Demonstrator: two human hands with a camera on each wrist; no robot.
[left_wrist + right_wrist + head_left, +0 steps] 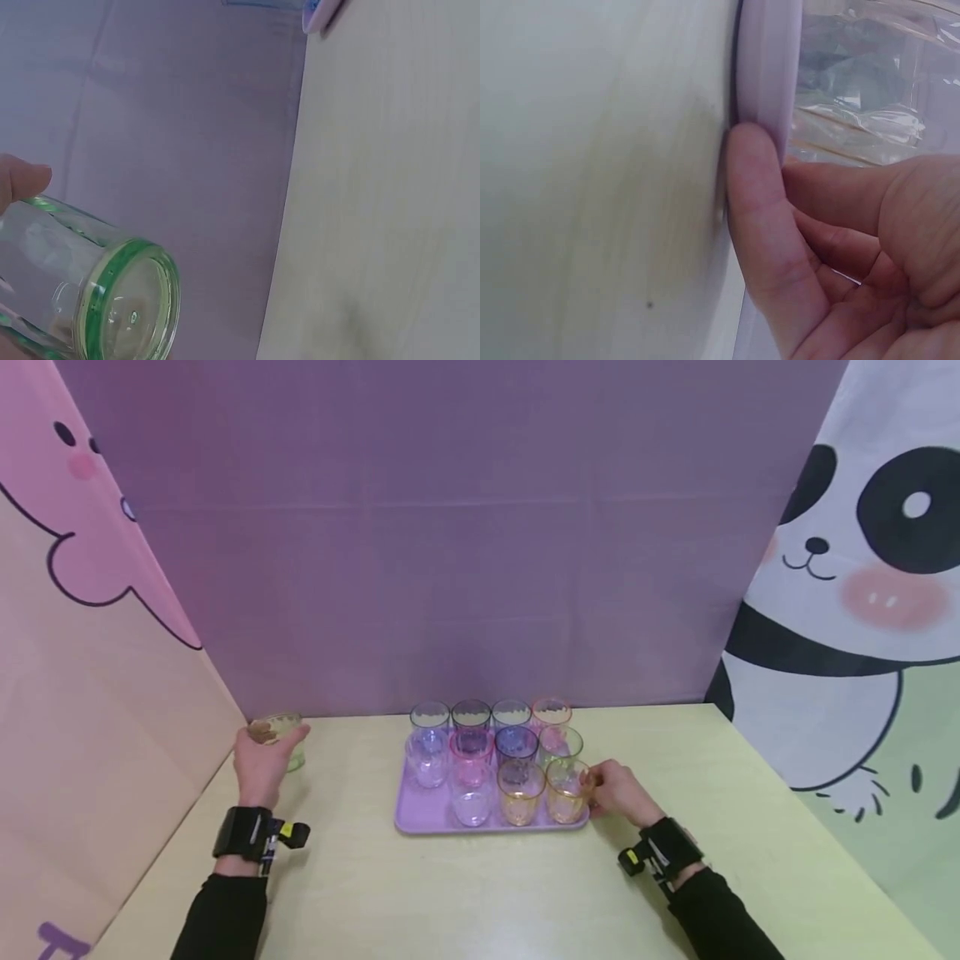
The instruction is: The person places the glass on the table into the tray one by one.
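My left hand (pixel 258 767) grips a clear green-tinted drinking glass (pixel 296 758) at the table's far left, thumb on one side. In the left wrist view the thick green base of this glass (pixel 127 300) shows, held off the table. My right hand (pixel 621 793) is at the right front corner of a purple tray (pixel 435 821), beside a yellow glass (pixel 566 793). The right wrist view shows an index finger (pixel 761 202) against the outside of the tray's rim (pixel 769 75) and the thumb on its inner side, pinching it.
Several tinted glasses stand in rows on the tray, among them a blue one (pixel 516 745), a pink one (pixel 471 770) and an amber one (pixel 521 793). The pale tabletop (pixel 450 893) meets a purple cloth wall (pixel 465 568) behind, with printed panels on both sides.
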